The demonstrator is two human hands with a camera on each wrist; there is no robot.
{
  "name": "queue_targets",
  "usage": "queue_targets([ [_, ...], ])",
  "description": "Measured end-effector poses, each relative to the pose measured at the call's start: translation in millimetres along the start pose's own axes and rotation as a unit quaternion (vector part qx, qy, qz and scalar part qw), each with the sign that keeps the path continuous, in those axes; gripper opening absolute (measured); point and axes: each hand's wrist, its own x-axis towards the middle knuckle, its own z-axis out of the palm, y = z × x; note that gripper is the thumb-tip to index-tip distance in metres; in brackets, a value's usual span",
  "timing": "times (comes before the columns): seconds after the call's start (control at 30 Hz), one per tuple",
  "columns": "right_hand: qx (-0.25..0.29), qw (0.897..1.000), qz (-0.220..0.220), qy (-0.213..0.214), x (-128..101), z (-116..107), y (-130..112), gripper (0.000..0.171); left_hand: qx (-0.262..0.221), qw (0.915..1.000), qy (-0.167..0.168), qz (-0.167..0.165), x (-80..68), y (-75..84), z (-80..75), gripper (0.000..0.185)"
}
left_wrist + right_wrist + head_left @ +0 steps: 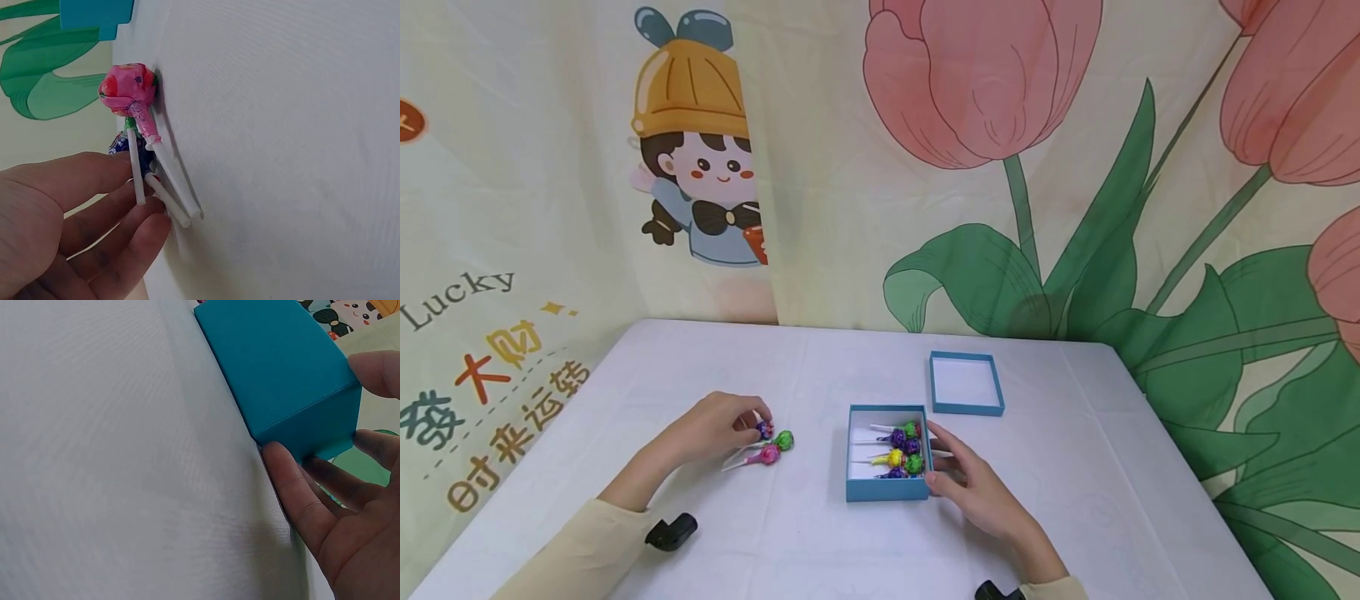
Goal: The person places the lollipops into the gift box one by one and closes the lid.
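Note:
My left hand (754,422) lies on the white table (700,358) left of centre and pinches a purple lollipop (764,430) at the top of a small cluster. A green lollipop (784,440) and a pink one (767,455) lie right beside it. In the left wrist view the pink lollipop (128,90) lies on the cloth, and my fingers (94,181) close round a white stick (137,178). An open blue box (886,491) holds several lollipops. My right hand (937,457) rests against its right wall, thumb (281,464) at the near corner of the box (275,362), fingers straight.
The box's blue lid (966,407) lies upside down just behind and right of the box. Printed fabric backdrops hang behind the table and along both sides. A black wrist strap mount (672,532) sits on my left forearm.

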Motion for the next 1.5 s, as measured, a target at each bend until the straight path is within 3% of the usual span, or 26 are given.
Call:
queue_targets([
  [0.33, 0.004, 1.0, 0.001, 0.001, 0, 0, -1, 0.071, -0.001, 1.0, -0.001, 0.002, 5.1, 1.9, -0.6, 0.022],
  [0.83, 0.004, 1.0, 0.001, 0.002, -1, 0, -2, 0.071, -0.004, 0.9992, 0.032, 0.022, 11.1, 7.1, -4.8, 0.024],
  [1.07, 0.002, 1.0, 0.004, 0.002, -1, 0, -3, 0.071, -0.013, 0.9989, 0.033, 0.032, 16.6, 26.9, -11.1, 0.024],
  [1.5, -0.001, 1.0, 0.005, 0.003, -1, 0, -3, 0.07, -0.045, 0.9969, 0.026, 0.059, 39.0, 80.9, -13.8, 0.026],
])
